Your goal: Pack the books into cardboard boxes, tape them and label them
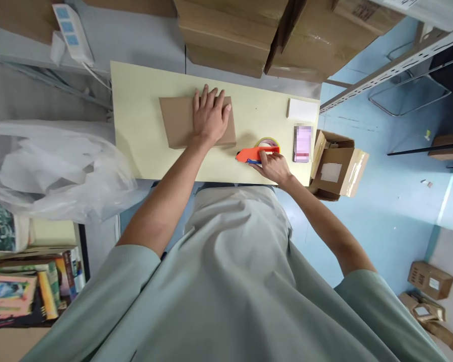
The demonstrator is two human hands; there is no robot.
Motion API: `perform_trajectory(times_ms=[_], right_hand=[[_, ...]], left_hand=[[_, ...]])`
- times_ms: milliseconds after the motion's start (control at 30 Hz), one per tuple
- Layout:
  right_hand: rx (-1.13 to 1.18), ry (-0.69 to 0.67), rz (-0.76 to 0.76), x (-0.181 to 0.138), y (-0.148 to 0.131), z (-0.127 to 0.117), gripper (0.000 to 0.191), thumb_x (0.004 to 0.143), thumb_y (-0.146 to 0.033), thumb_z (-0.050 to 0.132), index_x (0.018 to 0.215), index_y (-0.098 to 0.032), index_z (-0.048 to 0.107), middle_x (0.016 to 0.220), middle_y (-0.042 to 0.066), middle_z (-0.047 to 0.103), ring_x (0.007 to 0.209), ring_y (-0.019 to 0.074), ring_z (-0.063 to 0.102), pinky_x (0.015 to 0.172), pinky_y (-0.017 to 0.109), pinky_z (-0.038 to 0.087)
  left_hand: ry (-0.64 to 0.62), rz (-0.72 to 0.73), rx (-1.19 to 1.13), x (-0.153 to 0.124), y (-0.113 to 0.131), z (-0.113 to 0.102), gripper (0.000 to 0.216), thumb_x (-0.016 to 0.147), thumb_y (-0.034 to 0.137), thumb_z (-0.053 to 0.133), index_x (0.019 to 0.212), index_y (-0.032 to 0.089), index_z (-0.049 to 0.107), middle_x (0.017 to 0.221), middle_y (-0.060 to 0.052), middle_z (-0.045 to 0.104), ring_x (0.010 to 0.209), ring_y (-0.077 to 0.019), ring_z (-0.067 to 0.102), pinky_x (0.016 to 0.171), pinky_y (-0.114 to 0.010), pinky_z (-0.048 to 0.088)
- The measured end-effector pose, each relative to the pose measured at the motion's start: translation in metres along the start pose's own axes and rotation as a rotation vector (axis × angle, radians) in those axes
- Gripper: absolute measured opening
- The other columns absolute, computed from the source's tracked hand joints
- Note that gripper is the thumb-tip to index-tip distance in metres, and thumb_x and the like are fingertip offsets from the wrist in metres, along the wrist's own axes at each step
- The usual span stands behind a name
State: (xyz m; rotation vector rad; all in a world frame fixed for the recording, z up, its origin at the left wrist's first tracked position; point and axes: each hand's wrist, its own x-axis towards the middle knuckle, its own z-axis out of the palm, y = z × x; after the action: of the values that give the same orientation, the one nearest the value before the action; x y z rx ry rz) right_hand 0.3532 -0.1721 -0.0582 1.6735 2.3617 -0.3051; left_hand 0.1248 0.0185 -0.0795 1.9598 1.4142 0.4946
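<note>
A flat brown cardboard box (pixel 178 123) lies on the pale yellow table (pixel 143 136). My left hand (pixel 210 115) rests on the right part of its top, fingers stretched out and spread. To the right of the box, near the table's front edge, my right hand (pixel 275 168) is closed around an orange tape dispenser (pixel 251 153). A roll of tape (pixel 267 142) shows just behind its orange body. The dispenser's front end points left, towards the box, and is apart from it. My palm hides part of the handle.
A phone (pixel 302 144) and a white box (pixel 303 108) lie at the table's right end. An open carton (pixel 334 168) stands beyond it. Large cartons (pixel 226 35) line the back. At left are a clear plastic bag (pixel 56 171), a power strip (pixel 73 35) and books (pixel 33 286).
</note>
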Motion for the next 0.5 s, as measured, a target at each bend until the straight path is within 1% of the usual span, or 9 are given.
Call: perform_trajectory(times_ms=[67,133,233,300,333,400,433,500], right_hand=[[0.008,-0.024,0.011,0.012,0.006,0.000,0.076,0.121,-0.060,0.013,0.148,0.001,0.049,0.103,0.022,0.082,0.094,0.0328,0.078,0.089,0.042,0.053],[0.018,-0.032,0.020,0.021,0.009,0.000,0.076,0.120,-0.061,0.015,0.150,0.001,0.048,0.105,0.023,0.082,0.097,0.0341,0.077,0.091,0.043,0.053],[0.025,-0.042,0.021,0.028,0.014,0.002,0.078,0.120,-0.064,0.016,0.151,0.001,0.046,0.105,0.021,0.082,0.097,0.0342,0.077,0.093,0.044,0.053],[0.023,-0.044,0.015,0.030,0.015,0.005,0.079,0.119,-0.065,0.015,0.151,0.000,0.046,0.104,0.021,0.082,0.096,0.0336,0.077,0.093,0.044,0.054],[0.021,-0.039,0.012,0.031,0.016,0.007,0.079,0.119,-0.065,0.015,0.151,0.000,0.046,0.103,0.021,0.082,0.096,0.0334,0.077,0.093,0.044,0.054],[0.015,-0.023,0.009,0.031,0.017,0.010,0.080,0.119,-0.066,0.014,0.150,0.000,0.047,0.103,0.021,0.082,0.096,0.0333,0.077,0.092,0.044,0.054],[0.012,-0.014,0.010,0.031,0.017,0.012,0.080,0.119,-0.066,0.015,0.149,0.001,0.048,0.103,0.022,0.082,0.096,0.0333,0.077,0.091,0.044,0.054],[0.009,-0.004,0.014,0.031,0.017,0.014,0.079,0.120,-0.065,0.016,0.148,0.001,0.049,0.102,0.022,0.082,0.096,0.0332,0.078,0.090,0.043,0.055]], left_hand=[[0.027,0.018,0.015,0.000,0.001,0.002,0.084,0.101,0.093,0.029,0.140,0.025,0.061,0.165,0.002,0.064,0.173,-0.0020,-0.009,0.143,-0.035,-0.020],[0.064,0.006,0.025,0.000,0.000,0.003,0.079,0.104,0.092,0.028,0.128,0.025,0.062,0.155,0.004,0.071,0.171,-0.0015,-0.009,0.143,-0.036,-0.019],[0.130,-0.039,0.043,0.001,0.000,0.004,0.074,0.108,0.086,0.025,0.121,0.023,0.062,0.140,0.004,0.078,0.169,-0.0030,-0.002,0.145,-0.042,-0.015],[0.149,-0.040,0.074,0.002,0.001,0.004,0.070,0.110,0.082,0.027,0.120,0.023,0.064,0.136,0.003,0.079,0.170,-0.0044,0.003,0.147,-0.045,-0.009],[0.148,-0.030,0.086,0.002,0.002,0.004,0.065,0.110,0.080,0.032,0.121,0.024,0.064,0.139,0.002,0.079,0.170,-0.0054,0.006,0.148,-0.045,-0.006],[0.136,-0.005,0.079,0.001,0.004,0.003,0.052,0.105,0.070,0.045,0.129,0.028,0.064,0.152,-0.001,0.073,0.171,-0.0096,0.016,0.148,-0.045,-0.002],[0.133,0.007,0.062,0.001,0.005,0.002,0.050,0.101,0.063,0.050,0.135,0.029,0.062,0.160,-0.003,0.068,0.172,-0.0130,0.022,0.147,-0.044,-0.002],[0.136,0.021,0.018,0.002,0.005,0.001,0.058,0.096,0.058,0.051,0.146,0.030,0.059,0.170,-0.005,0.060,0.172,-0.0197,0.030,0.145,-0.044,-0.003]])
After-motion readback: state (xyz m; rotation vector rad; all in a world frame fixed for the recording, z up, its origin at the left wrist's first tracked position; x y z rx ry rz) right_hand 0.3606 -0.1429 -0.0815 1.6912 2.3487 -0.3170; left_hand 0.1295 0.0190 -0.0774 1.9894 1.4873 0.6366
